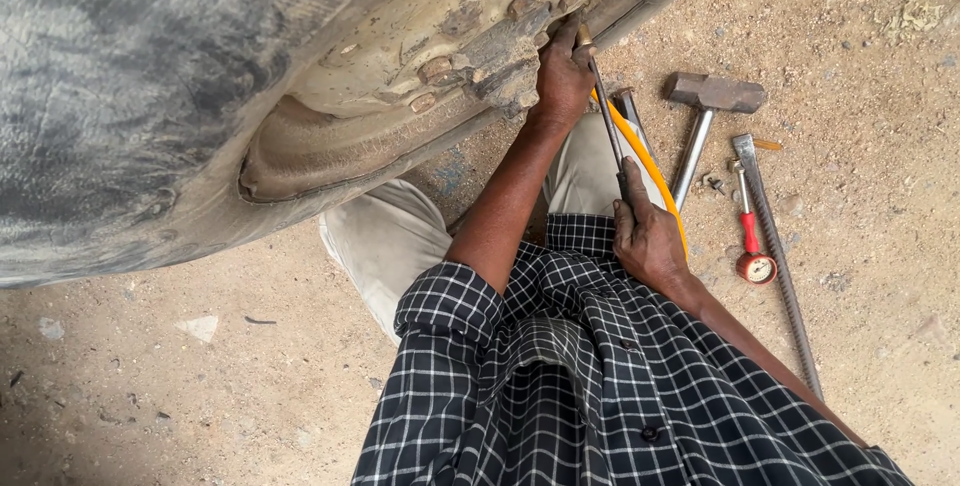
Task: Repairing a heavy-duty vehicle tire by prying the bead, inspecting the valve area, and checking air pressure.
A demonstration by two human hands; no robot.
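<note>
Against the wheel hub (470, 21), the left hand (562, 76) steadies the tip of a thin metal rod (606, 116) while the right hand (648, 236) grips its lower end. Hub nuts (436, 70) remain seated; a hammer (705, 111) and pressure gauge (752, 246) lie untouched on the ground (860, 66).

left hand (562, 76) reaches forward, right hand (648, 238) clenched.

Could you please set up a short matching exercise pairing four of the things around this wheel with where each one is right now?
Things:
1. Steel-headed sledgehammer
2. Red-handled round pressure gauge
3. Thin dark metal rod
4. Long ribbed steel bar

Places:
A. Gripped by both hands, upper end at the rusty wheel rim
B. On the dirt, farthest right, running down the picture
C. On the dirt, head beside the rim's edge
D. On the dirt, between hammer handle and ribbed bar

Pairs: 1-C, 2-D, 3-A, 4-B
</note>
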